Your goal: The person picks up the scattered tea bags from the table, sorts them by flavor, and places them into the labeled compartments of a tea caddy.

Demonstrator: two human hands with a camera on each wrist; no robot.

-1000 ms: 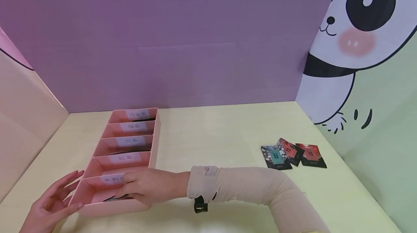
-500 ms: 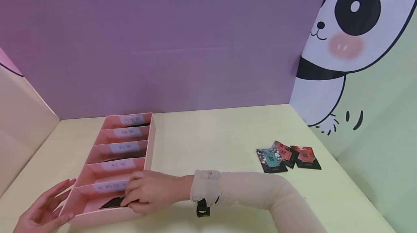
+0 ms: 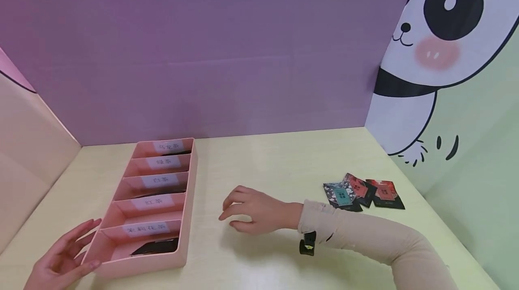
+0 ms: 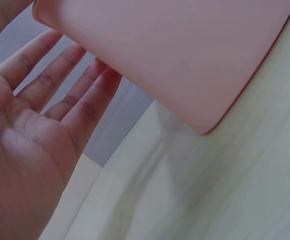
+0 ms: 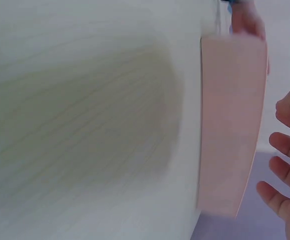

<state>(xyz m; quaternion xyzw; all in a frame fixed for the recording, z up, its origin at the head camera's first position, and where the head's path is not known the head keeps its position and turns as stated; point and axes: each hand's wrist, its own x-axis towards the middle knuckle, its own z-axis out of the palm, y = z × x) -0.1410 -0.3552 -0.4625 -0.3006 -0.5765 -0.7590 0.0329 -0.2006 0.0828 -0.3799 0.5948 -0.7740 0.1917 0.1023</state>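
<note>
A pink tray (image 3: 190,200) with five labelled compartments stands on the pale yellow table (image 3: 275,159). A dark packet (image 3: 156,246) lies in its nearest compartment. My left hand (image 3: 66,254) is open, its straight fingers against the tray's near left wall; the left wrist view shows the palm (image 4: 35,130) beside the pink tray wall (image 4: 174,50). To the right of the tray my right hand (image 3: 251,209) hovers over the table, fingers loosely curled and empty. In the right wrist view its fingers (image 5: 287,150) are apart from the tray (image 5: 232,125).
Three tea packets lie at the right of the table: one teal (image 3: 342,193) and two red (image 3: 358,188) (image 3: 387,193). Dark packets show in some farther compartments. A purple back wall, a pink left wall and a panda-printed right wall enclose the table.
My right hand has let go of the dark packet in the nearest compartment and drawn back to the right, out of the tray. The left hand has stayed by the tray.
</note>
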